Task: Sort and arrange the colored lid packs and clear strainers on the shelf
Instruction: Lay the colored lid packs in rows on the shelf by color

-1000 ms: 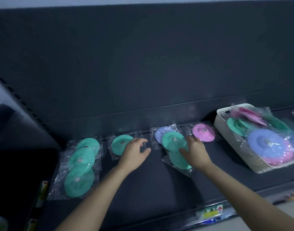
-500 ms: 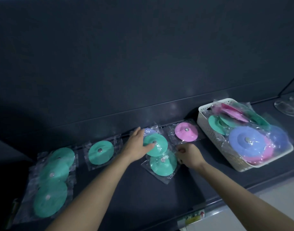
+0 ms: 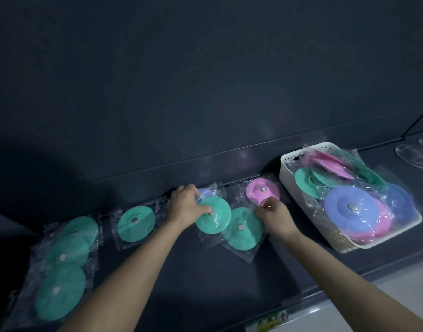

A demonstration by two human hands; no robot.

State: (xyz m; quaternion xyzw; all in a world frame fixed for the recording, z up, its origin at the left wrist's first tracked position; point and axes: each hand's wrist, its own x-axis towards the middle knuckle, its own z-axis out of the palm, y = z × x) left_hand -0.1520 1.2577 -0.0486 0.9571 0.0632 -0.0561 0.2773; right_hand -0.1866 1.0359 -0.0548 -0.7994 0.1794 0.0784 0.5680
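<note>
Left of the white basket (image 3: 284,161) on the shelf (image 3: 181,271), the left hand (image 3: 185,206) has its grip curled on a green lid pack (image 3: 217,220). The right hand (image 3: 275,215), its grip pressed together, pinches the wrapper of a second green pack (image 3: 241,236), nearer the basket.

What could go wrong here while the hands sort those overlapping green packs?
1. The left hand grips the upper green pack, which lies on the purple pack; lifting may drag that along.
2. The right hand seems to pinch only the wrapper of the lower green pack; slick film could slip.
3. Packs bulge over the rim of the white basket; a bump might spill them.
</note>
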